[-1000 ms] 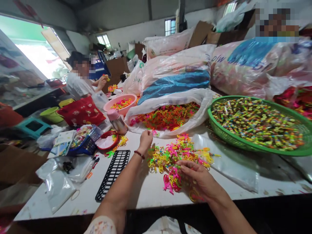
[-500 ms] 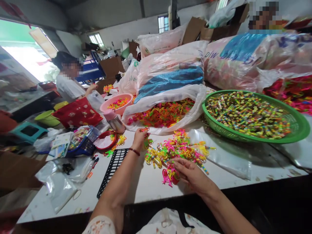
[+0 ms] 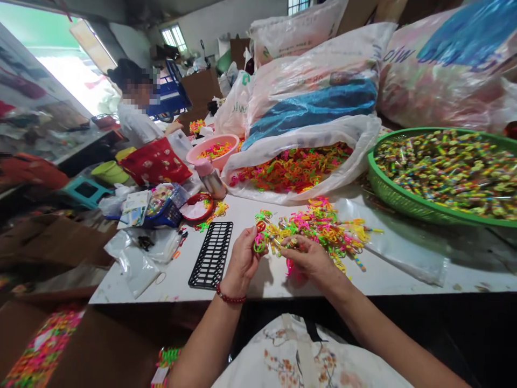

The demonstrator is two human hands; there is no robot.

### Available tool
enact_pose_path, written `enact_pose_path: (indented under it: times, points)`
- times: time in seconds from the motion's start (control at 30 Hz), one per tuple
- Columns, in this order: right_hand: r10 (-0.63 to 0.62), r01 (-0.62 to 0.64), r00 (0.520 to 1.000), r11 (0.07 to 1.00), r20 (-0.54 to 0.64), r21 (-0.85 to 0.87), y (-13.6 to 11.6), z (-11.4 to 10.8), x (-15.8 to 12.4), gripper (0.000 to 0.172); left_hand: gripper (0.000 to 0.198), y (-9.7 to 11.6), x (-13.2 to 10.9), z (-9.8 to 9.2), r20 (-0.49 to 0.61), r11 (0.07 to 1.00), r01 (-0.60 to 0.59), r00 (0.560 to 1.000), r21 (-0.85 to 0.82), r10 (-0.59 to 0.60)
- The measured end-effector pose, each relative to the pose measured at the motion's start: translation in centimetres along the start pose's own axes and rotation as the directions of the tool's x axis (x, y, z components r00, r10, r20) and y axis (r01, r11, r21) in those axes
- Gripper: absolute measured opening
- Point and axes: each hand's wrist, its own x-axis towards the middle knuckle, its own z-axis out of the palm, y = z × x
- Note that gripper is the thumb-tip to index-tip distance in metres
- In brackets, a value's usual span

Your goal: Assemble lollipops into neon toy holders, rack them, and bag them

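My left hand [image 3: 243, 260], with a red bead bracelet at its wrist, is closed on a few small plastic pieces [image 3: 259, 237] in red, green and pink. Close by on the right, my right hand [image 3: 313, 262] pinches a small clear tube [image 3: 287, 247] with a yellowish end, partly hidden by the fingers. The two hands are near each other, apart by a small gap. Behind them a loose pile of bright plastic pieces [image 3: 323, 223] lies on the white table [image 3: 177, 275], with several striped tubes among it.
A black plastic grid rack [image 3: 210, 256] lies left of my hands. Behind the pile, an opened white sack [image 3: 299, 196] spills coloured pieces. A green basket [image 3: 440, 213] of striped tubes stands right, beside flat clear bags [image 3: 420, 264]. A person [image 3: 137, 118] sits at the far left.
My left hand has drawn back from the sack's mouth toward my right hand, bringing small plastic pieces. My right hand has risen slightly off the pink pieces. The view has turned right and down.
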Motion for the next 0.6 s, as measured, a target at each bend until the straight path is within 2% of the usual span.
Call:
enact_pose_path:
  times: [0.07,0.17,0.33,0.47,0.6]
  points:
    - [-0.029,0.030,0.999,0.999,0.038,-0.015,0.0,-0.1,-0.2,0.036,0.043,-0.5,-0.5,0.3,0.011,0.999,-0.038,0.999,0.025,0.038]
    - [-0.118,0.135,0.988,0.976,0.103,-0.173,0.2,-0.4,-0.6,0.038,0.043,-1.1,-1.1,0.9,0.042,0.994,-0.076,0.996,0.073,0.073]
    - [-0.222,0.254,0.967,0.863,0.124,-0.437,0.7,-0.9,-1.2,0.039,0.039,-2.3,-1.7,1.4,0.091,0.976,-0.153,0.986,0.154,0.140]
    - [-0.253,0.274,0.962,0.869,0.106,-0.412,1.2,-1.0,-1.3,0.029,0.036,-3.4,-1.7,1.3,0.083,0.944,-0.214,0.976,0.250,0.199]
    - [-0.242,0.260,0.966,0.911,0.094,-0.319,1.7,-1.1,-1.1,0.029,0.037,-3.8,-1.6,1.1,0.069,0.915,-0.227,0.974,0.333,0.217]
